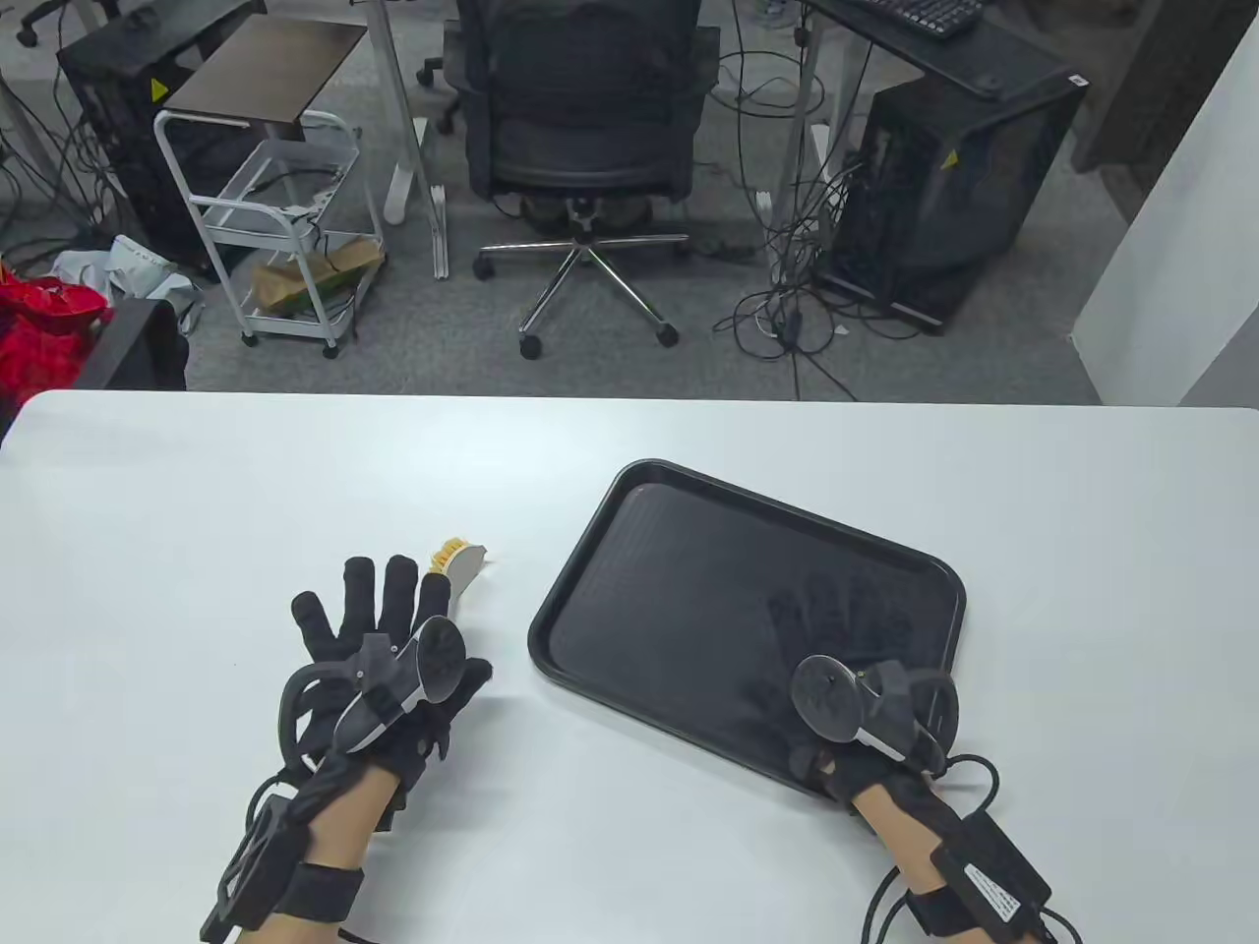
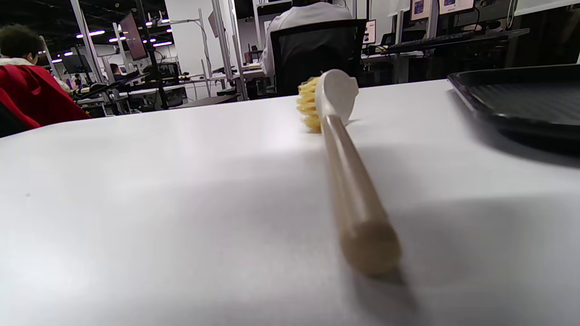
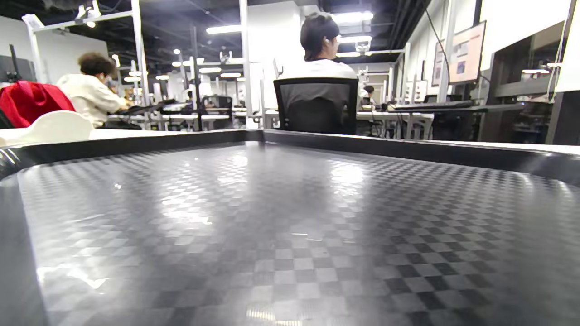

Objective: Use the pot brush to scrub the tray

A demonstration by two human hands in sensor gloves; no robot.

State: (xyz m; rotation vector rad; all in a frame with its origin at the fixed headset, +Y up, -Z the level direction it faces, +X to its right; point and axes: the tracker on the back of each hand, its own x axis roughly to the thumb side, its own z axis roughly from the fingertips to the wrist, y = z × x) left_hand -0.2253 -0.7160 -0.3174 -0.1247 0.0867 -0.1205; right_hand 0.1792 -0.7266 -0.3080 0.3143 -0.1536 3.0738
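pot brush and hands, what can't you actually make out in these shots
- Pot brush handle: table view, hidden under the left hand.
- Left hand's grip: left wrist view shows no fingers.
- Right hand contact with tray: black glove blends in; right wrist view shows no fingers.

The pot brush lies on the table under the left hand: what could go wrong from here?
1. The left hand spreads over the pot brush and does not visibly grip it; the round handle might roll away.
2. The tray lies loose and askew; only the right hand rests on it, so scrubbing may make it slide.
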